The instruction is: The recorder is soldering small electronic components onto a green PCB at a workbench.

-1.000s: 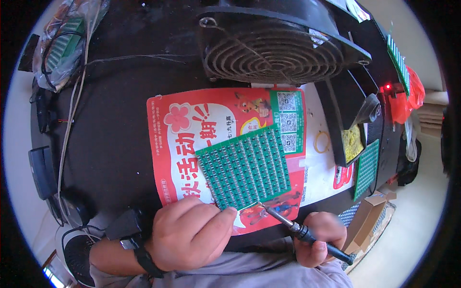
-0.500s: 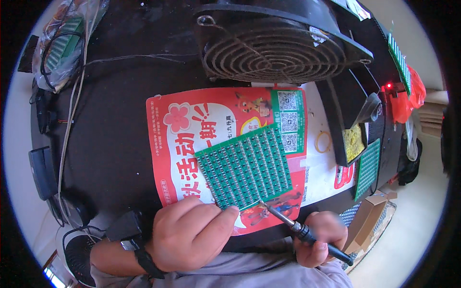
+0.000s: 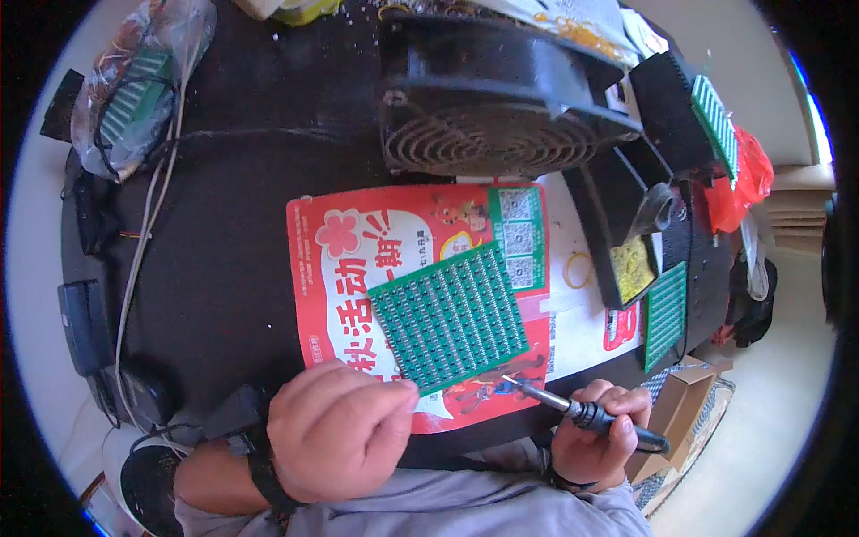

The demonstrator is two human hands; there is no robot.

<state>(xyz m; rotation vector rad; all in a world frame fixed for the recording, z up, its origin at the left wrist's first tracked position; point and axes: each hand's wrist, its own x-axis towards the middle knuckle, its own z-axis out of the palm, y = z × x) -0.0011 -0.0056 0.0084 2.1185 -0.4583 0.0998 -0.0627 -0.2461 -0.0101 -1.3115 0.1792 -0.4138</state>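
Note:
A green circuit board packed with rows of small parts lies at a slant on a red and white printed sheet. By its lower left corner is my left hand, fingers curled and thumb pinched against them; anything in that pinch is hidden. My right hand grips a soldering iron by its black handle. The iron points up and left, and its metal tip appears just off the board's lower edge, over the sheet.
A black fan stands behind the sheet. To the right are a black holder with a yellow sponge, another green board, a red bag and an open cardboard box. Cables and a bagged board lie left.
The soldering iron's tip has come away from the board's lower edge, to the right. My left hand has slid left along that edge toward the corner. The whole view has shifted slightly.

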